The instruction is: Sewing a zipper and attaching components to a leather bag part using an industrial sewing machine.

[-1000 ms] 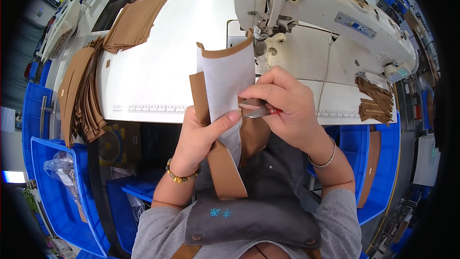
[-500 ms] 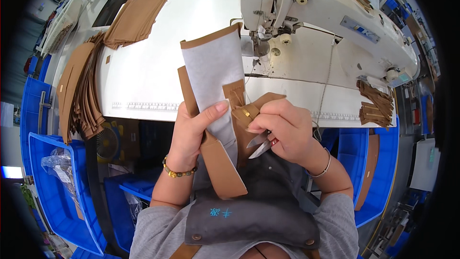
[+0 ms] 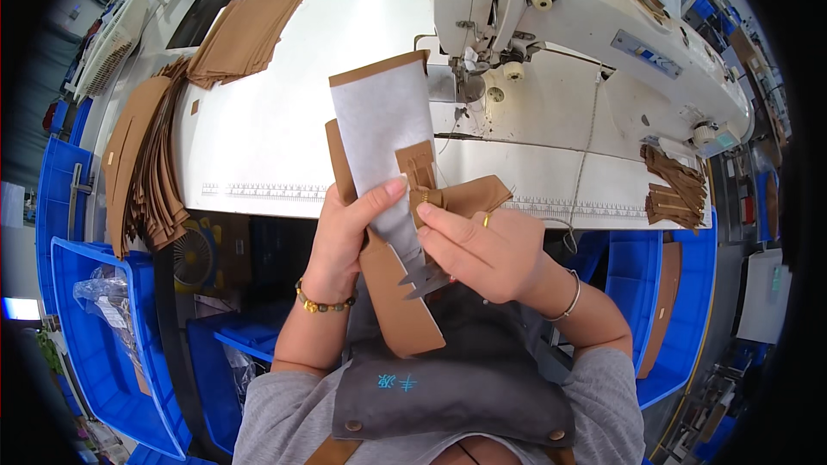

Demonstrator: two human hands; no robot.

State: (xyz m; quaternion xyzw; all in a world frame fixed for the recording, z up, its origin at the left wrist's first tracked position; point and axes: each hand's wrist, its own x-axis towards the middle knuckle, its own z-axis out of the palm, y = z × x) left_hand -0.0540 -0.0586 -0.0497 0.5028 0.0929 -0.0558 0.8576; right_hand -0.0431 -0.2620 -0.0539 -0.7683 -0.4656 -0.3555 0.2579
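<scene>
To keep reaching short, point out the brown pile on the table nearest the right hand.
The small pile on the right; the flat stack and drooping stack are both on the left, farther from the right hand.

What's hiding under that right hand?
Scissors poke out, blades showing; the right hand hides most of the rest. A brown flap sticks out behind it, partly covered.

**Head-worn fisheye, looking down**

The left camera of a side-by-side pair faces down and forward past the wearer's grey apron (image 3: 452, 396). The left hand (image 3: 349, 228) and right hand (image 3: 487, 254) are near, around mid-frame; the desk (image 3: 345, 26) and sewing machine (image 3: 594, 13) extend beyond (the wide lens bends straight edges).
</scene>
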